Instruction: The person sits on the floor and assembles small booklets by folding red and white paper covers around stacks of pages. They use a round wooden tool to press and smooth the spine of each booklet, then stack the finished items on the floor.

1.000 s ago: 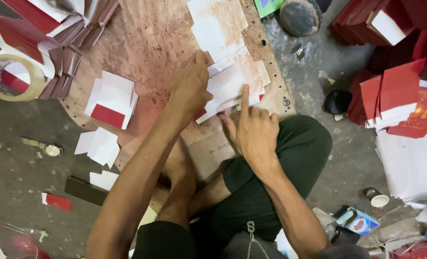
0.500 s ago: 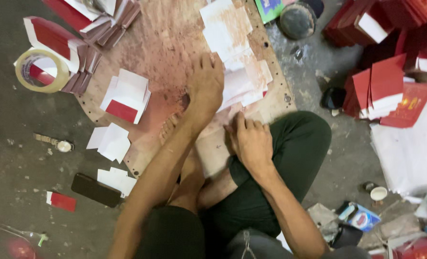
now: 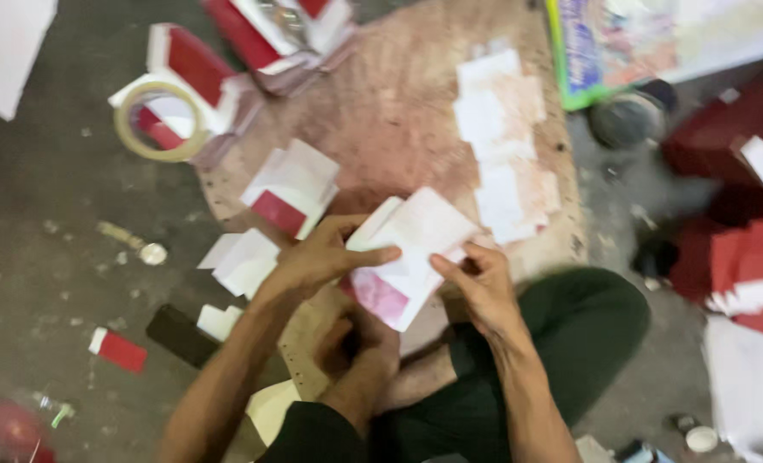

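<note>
We're looking straight down at our own two hands, both lifted just above the stained, reddish-brown wooden work board (image 3: 399, 111), holding a small stack of white paper sheets with pink-red smudges (image 3: 407, 257). Our left hand (image 3: 317, 257) grips the stack's left edge, thumb on top and fingers curled under it, and our right hand (image 3: 480, 283) pinches the right edge, fingers closed on the paper. The stack sits tilted between them, over our folded knee in dark green trousers (image 3: 570, 343). Just left of our left hand lies a folded white card with a red corner (image 3: 291, 189), and farther left a roll of tan tape (image 3: 159, 120) rests on the grey floor. On the board beyond the stack, a row of white sheets (image 3: 501, 137) is laid out overlapping.
</note>
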